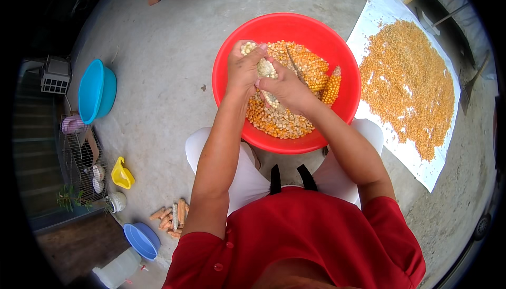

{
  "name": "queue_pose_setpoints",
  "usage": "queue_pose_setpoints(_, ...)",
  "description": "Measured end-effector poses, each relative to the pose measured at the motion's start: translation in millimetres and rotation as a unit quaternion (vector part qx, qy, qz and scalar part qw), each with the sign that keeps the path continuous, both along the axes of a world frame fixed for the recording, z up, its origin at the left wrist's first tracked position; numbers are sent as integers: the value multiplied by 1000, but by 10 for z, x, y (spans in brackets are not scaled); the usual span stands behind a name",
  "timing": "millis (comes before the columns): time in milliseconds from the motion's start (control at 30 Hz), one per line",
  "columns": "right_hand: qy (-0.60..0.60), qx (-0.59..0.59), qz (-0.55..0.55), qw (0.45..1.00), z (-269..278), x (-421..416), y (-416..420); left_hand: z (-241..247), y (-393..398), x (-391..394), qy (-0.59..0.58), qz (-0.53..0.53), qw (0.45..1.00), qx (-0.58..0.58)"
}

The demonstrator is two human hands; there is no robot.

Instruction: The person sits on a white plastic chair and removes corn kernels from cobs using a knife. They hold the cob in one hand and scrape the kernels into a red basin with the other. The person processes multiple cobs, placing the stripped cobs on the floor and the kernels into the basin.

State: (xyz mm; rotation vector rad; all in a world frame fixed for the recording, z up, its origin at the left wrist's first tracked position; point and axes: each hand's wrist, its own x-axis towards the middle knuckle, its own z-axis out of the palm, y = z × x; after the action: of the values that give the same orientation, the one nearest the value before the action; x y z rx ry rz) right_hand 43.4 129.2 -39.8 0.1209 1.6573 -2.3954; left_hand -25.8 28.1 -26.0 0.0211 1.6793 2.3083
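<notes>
Both my hands grip a pale, white-kernelled corn cob over a red plastic basin. My left hand wraps the upper part of the cob, its thumb lying across it. Lower down, my right hand presses against the cob with its thumb. Part of the cob is hidden by my fingers. Loose corn kernels cover the basin's bottom. Whole yellow corn ears lie at the right side, one yellow ear leaning towards the rim. A thin dark rod rests among them, partly behind my right hand.
On the right, a white sheet bears spread corn kernels. Stripped cobs lie on the concrete floor at lower left. Farther left stand a turquoise basin, a yellow plastic container, a blue basin and a wire cage.
</notes>
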Motion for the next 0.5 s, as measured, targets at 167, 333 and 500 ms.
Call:
queue_pose_setpoints(167, -50, -83, 40, 994, 193, 26, 35, 30, -87, -41, -71, -41, 994, 71)
queue_pose_setpoints(333, -67, -121, 18, 990, 245, 5, 101, 70, -72, 7, -25, -90, 991, 95)
queue_pose_setpoints(500, -17, -86, 11, 996, 179, 12, 70, 67, -53, 21, -23, -80, 994, 68)
